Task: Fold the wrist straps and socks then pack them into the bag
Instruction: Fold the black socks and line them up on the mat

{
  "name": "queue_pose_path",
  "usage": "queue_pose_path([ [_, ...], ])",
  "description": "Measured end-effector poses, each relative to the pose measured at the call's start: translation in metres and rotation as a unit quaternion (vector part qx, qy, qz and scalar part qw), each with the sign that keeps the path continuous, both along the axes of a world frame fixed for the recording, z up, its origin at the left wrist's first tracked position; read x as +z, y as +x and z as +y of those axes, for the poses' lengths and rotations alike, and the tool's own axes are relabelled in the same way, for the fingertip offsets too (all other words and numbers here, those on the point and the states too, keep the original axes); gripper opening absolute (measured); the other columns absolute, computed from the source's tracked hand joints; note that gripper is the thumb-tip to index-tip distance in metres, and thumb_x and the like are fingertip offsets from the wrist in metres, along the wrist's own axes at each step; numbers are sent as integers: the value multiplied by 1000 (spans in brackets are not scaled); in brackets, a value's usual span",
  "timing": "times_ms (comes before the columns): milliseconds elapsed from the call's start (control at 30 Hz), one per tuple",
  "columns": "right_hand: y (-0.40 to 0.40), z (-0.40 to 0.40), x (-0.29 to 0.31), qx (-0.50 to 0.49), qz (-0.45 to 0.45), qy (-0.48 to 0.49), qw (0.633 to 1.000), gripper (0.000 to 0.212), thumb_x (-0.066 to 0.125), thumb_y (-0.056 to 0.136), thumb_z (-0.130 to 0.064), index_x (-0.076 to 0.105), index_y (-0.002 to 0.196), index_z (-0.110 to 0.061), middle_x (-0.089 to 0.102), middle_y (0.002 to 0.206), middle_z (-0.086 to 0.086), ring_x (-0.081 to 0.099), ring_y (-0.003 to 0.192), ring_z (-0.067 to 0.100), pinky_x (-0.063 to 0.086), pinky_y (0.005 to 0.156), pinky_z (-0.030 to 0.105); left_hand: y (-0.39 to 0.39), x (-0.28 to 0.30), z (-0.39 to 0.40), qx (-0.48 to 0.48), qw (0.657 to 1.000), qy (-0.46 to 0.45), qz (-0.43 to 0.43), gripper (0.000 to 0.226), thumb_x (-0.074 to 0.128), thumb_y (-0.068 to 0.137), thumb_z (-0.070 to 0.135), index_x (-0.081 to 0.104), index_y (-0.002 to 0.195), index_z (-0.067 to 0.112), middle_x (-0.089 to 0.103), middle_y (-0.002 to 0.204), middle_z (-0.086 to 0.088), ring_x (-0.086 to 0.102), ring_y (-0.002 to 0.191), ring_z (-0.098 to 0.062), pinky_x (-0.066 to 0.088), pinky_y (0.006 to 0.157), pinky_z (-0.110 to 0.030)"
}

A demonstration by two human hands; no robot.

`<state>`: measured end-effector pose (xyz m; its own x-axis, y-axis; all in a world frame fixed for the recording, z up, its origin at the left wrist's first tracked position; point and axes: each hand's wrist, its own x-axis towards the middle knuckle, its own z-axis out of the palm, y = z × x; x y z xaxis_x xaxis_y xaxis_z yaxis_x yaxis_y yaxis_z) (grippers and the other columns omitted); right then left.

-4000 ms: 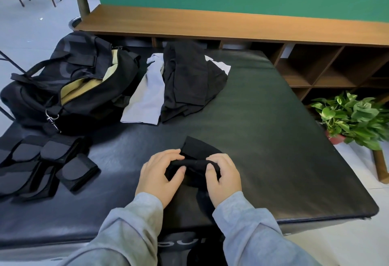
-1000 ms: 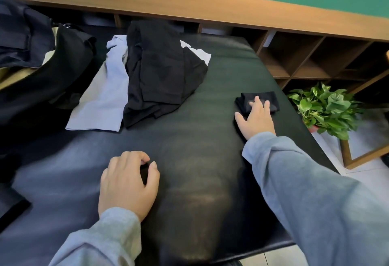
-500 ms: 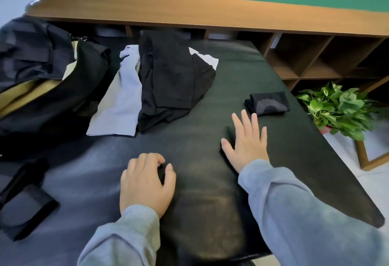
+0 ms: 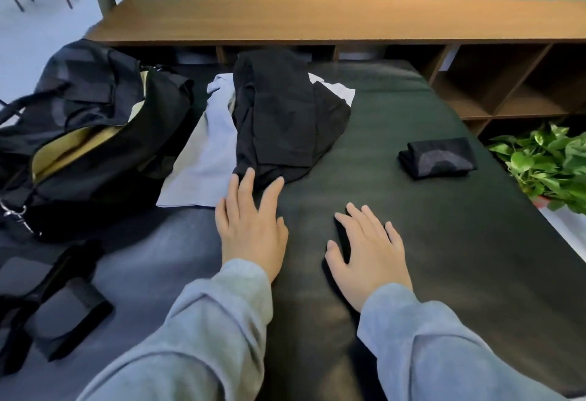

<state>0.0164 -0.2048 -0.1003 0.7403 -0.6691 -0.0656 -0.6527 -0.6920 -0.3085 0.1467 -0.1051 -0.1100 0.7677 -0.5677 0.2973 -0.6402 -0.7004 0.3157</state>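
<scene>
A folded black sock bundle [image 4: 437, 157] lies near the table's right edge, apart from both hands. My left hand [image 4: 252, 229] stretches forward with straight fingers, its tips touching the near hem of a black garment [image 4: 285, 121]. My right hand [image 4: 369, 248] lies flat on the black table [image 4: 396, 273], fingers spread, holding nothing. Black wrist straps [image 4: 60, 302] lie at the near left. The black bag [image 4: 82, 143] stands open at the far left, its yellow lining showing.
A light blue-grey cloth [image 4: 206, 159] lies under and beside the black garment. A wooden shelf unit [image 4: 348, 19] runs behind the table. A potted green plant [image 4: 548, 165] stands on the floor off the right edge.
My left hand uncurled and reached forward to the black garment's hem. My right hand drew back toward me, further from the folded socks. The view swung left.
</scene>
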Motion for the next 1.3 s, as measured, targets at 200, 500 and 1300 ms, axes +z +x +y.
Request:
queue_pose_path([
  [200, 6, -6, -7, 5, 2, -19, 1000, 84, -6, 67, -57, 21, 145, -40, 5, 155, -23, -9, 142, -2, -6, 116, 31, 27, -5, -45, 84, 996, -12, 18, 59, 45, 95, 34, 15, 145, 40, 2, 156, -10, -7, 143, -28, 4, 112, -50],
  [500, 10, -7, -8, 0, -15, -13, 1000, 75, -2, 73, -56, 25, 142, -42, 9, 153, -26, -6, 141, -4, -5, 116, 28, 36, -12, -57, 78, 993, -82, -43, 39, 57, 89, 12, 53, 122, 30, 42, 133, -4, 20, 133, -23, 7, 106, -46],
  [1300, -5, 13, -2, 131, -130, 4, 983, 65, 53, 88, -43, 21, 145, -39, 20, 154, -18, 26, 136, 3, 18, 110, 24, -62, -9, 34, -35, 975, -198, 98, 20, 64, 85, 25, 60, 91, 43, 52, 78, 24, 30, 90, 5, 16, 79, -21],
])
